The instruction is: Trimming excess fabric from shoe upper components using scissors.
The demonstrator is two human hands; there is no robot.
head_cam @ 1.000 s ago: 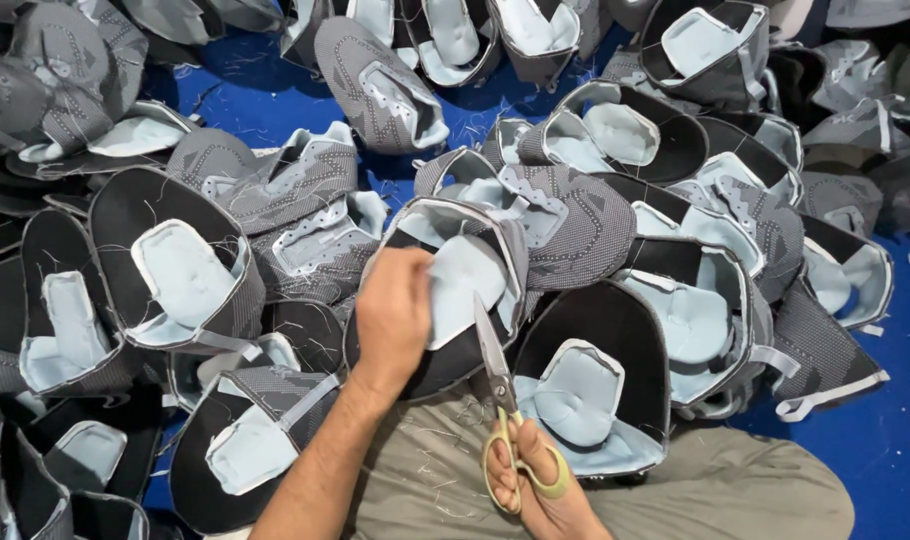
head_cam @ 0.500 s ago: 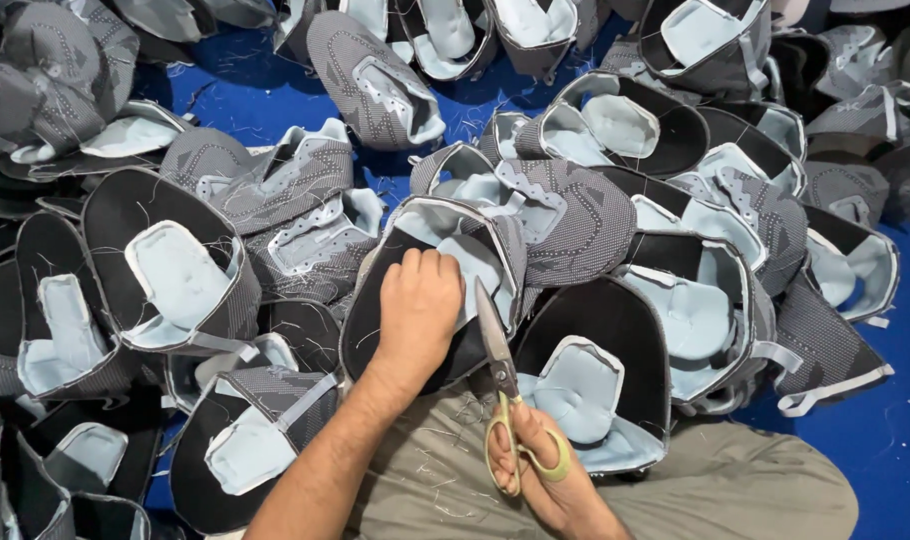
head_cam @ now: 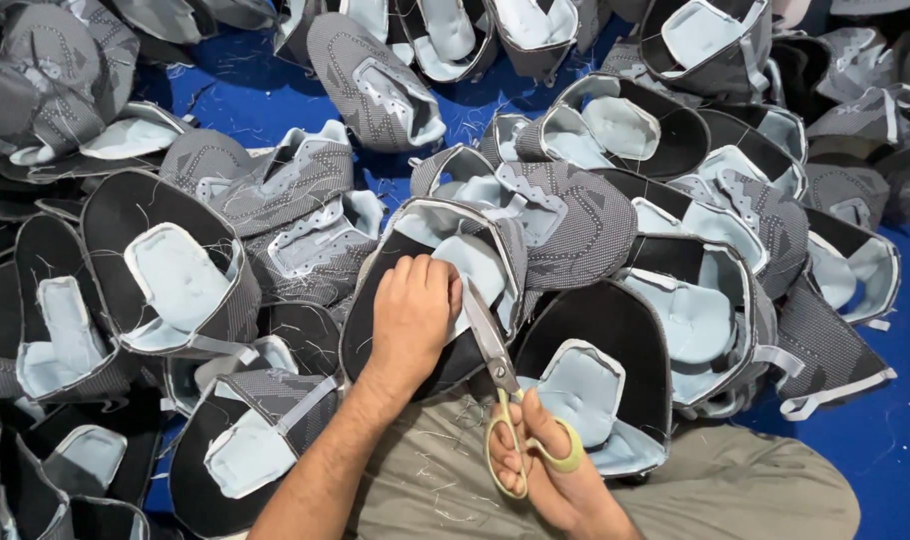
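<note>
My left hand [head_cam: 412, 312] presses down on a grey knit shoe upper [head_cam: 480, 262] with pale blue lining that lies on my lap. My right hand [head_cam: 555, 470] grips yellow-handled scissors [head_cam: 497, 378], fingers through the loops. The steel blades point up and away from me, their tips beside my left fingers at the edge of the pale blue lining. Both hands work on the same upper, close in front of my knees.
Several grey and black shoe uppers with pale blue linings [head_cam: 180, 280] are heaped all around on a blue floor covering [head_cam: 900, 440]. More lie at the right [head_cam: 705, 310] and far back [head_cam: 375, 85]. My khaki trousers [head_cam: 735, 495] fill the bottom edge. Loose thread snippets dot the floor.
My left hand has slid slightly right and up over the upper's lining. The scissors stay nearly in place, their blades now close beside my left fingers.
</note>
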